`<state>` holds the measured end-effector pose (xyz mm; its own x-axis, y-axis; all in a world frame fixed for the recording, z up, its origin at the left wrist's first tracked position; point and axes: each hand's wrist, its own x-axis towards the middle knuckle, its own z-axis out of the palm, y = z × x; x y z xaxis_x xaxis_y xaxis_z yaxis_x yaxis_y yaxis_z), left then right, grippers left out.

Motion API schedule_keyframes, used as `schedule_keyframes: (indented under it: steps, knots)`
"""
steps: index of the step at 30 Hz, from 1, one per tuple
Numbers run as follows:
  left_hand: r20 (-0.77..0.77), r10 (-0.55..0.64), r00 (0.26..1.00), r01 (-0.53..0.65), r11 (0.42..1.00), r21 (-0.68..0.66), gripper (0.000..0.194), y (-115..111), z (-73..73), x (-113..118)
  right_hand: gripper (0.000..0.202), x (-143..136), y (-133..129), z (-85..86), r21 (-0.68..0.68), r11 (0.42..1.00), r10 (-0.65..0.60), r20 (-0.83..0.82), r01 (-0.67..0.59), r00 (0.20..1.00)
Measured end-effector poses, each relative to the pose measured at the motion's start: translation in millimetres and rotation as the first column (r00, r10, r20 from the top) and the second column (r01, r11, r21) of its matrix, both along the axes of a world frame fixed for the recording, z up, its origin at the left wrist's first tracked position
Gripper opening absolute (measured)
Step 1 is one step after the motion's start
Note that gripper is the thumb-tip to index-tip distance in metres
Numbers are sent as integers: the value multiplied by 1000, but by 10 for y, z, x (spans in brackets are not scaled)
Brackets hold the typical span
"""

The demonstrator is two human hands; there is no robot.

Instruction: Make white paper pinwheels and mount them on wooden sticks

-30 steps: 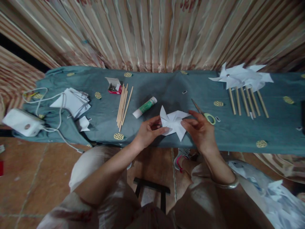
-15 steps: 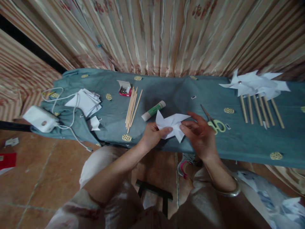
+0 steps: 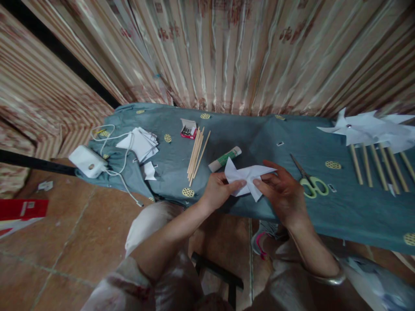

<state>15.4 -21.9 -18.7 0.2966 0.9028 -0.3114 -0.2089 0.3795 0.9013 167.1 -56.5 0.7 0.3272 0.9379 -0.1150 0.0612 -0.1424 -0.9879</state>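
Between my two hands is a folded white paper pinwheel [image 3: 248,175], held above the front edge of the table. My left hand [image 3: 220,190] grips its left side, thumb pressed near the middle. From the right, my right hand [image 3: 283,190] pinches it, its thumb also close to the centre and its fingers behind the right blade. Just beyond the paper lies a green and white glue stick [image 3: 225,159]. Green-handled scissors [image 3: 309,179] rest to the right of my right hand.
Several thin wooden sticks [image 3: 197,157] lie left of centre, beside an open red box of pins [image 3: 188,129]. Farther left are cut white papers [image 3: 139,144] and a white charger [image 3: 87,162] with cables. Finished pinwheels [image 3: 366,127] on sticks lie at the right.
The view has swung left, so everything sits farther right and a little lower. Both hands still hold the paper pinwheel, and my right thumb has come closer to its centre.
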Motion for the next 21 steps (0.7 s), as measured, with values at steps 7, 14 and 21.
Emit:
schedule_keyframes:
  steps: [7, 14, 21]
  knots:
    - [-54, 3, 999, 0, 999, 50, 25, -12, 3, -110, 61, -90, 43, 25, -6, 999, 33, 29, -33, 999]
    - [27, 102, 994, -103, 994, 37, 29, 90, 46, -199, 45, -45, 132, 20, 69, 998, -3, -108, 10, 994]
    - [107, 241, 965, -240, 971, -19, 32, 213, 182, -290, 35, -74, 392, -175, 84, 989, -113, -129, 125, 985]
